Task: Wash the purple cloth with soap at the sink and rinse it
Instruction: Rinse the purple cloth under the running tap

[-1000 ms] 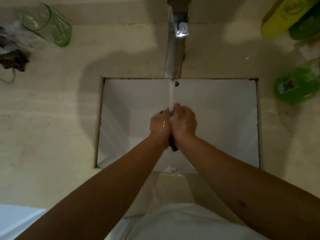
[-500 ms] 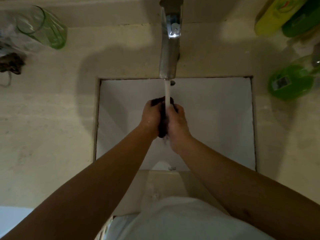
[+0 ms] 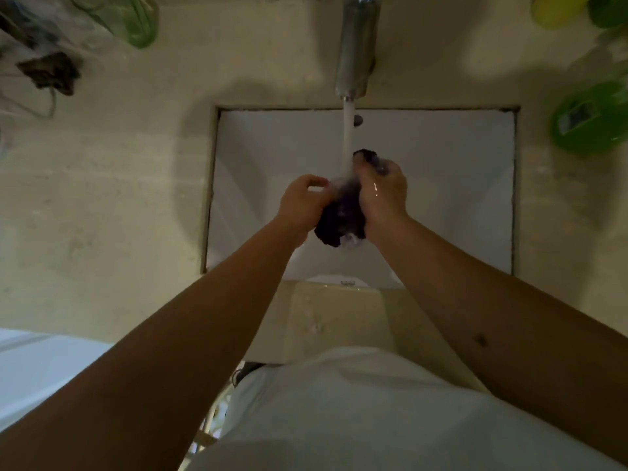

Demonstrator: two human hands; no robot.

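Observation:
The purple cloth point(image 3: 341, 215) is bunched up, dark and wet, over the white sink basin point(image 3: 448, 185). My left hand point(image 3: 304, 202) grips its left side with curled fingers. My right hand point(image 3: 384, 192) grips its right side, and a tuft of cloth sticks out above the fingers. Water runs in a stream from the chrome tap point(image 3: 356, 45) onto the cloth between my hands. A bit of foam hangs at the cloth's lower edge.
A green glass point(image 3: 132, 18) and a dark clump point(image 3: 49, 74) lie on the counter at the left. A green bottle point(image 3: 591, 119) and a yellow bottle point(image 3: 557, 8) stand at the right. The beige counter point(image 3: 102, 185) surrounds the basin.
My hands have drawn apart, so the cloth between them shows more. They were pressed together under the stream before. The view has shifted slightly toward the sink.

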